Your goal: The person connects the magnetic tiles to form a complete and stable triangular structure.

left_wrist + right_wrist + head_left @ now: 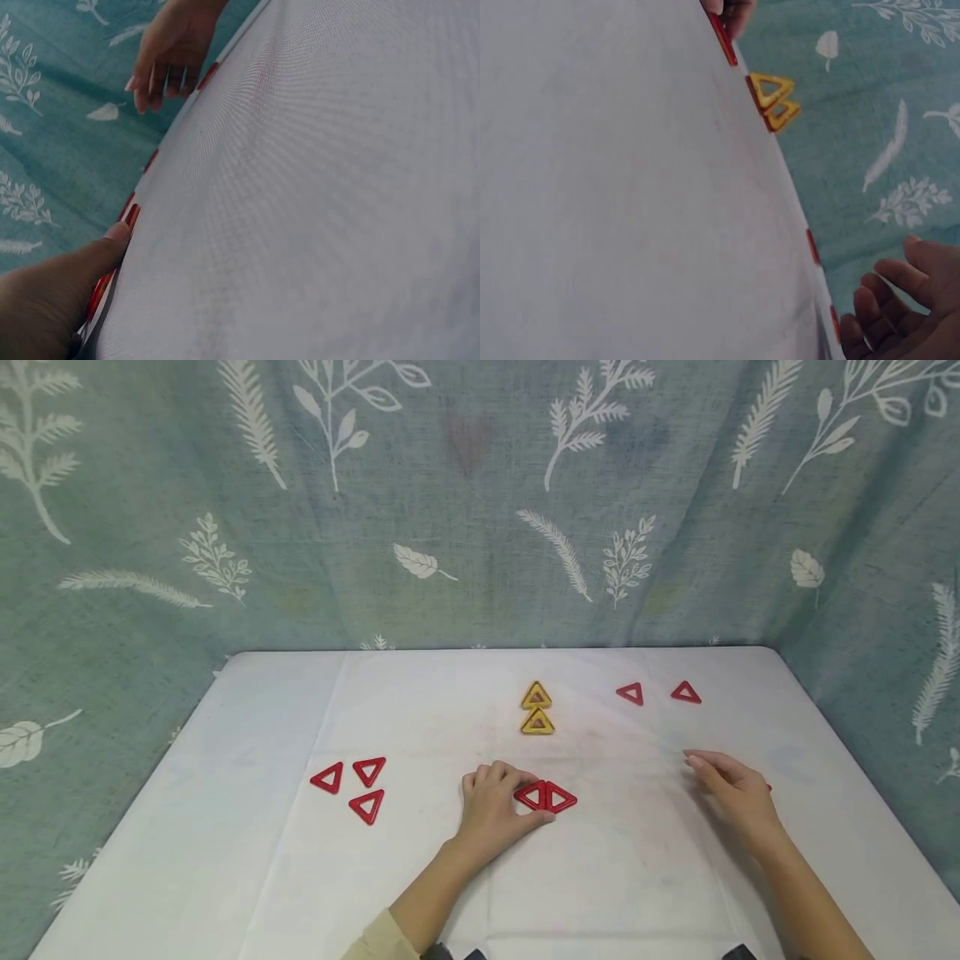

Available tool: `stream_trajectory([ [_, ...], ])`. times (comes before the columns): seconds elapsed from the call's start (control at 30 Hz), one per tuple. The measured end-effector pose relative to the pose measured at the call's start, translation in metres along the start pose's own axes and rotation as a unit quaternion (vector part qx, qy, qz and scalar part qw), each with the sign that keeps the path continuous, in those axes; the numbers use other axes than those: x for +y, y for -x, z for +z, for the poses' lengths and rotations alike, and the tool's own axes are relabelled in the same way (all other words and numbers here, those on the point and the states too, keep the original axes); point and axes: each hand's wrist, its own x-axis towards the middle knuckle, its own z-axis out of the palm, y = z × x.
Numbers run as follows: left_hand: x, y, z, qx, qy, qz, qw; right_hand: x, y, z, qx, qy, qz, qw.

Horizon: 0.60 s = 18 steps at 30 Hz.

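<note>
Two red triangles (561,797) lie side by side on the white table, their straight edges meeting. The left hand (491,806) grips the left one (527,795), thumb at the near side and fingers at the far side; in the left wrist view its thumb (105,251) presses by the red edge. Over the table's right part hangs the right hand (738,797), empty, fingers loosely bent; a red piece (768,787) is mostly hidden behind it. In the right wrist view the right hand (907,307) shows relaxed, spread fingers.
Two yellow triangles (537,722) stand one behind the other beyond the left hand. Two red triangles (686,692) lie at the back right. Several red triangles (367,807) are grouped at the left. A patterned green cloth (480,568) hangs behind the table.
</note>
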Motion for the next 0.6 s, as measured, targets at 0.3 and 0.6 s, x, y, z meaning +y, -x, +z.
stream_trajectory([
  [0.3,-0.002,0.003,0.000,0.004,-0.005,0.004,1.0000,0.019,0.005,-0.025,0.033,0.027,-0.005,0.9991],
  [0.6,-0.003,0.003,-0.002,0.003,-0.001,0.010,0.9999,0.035,0.007,-0.046,0.054,0.078,0.045,0.9945],
])
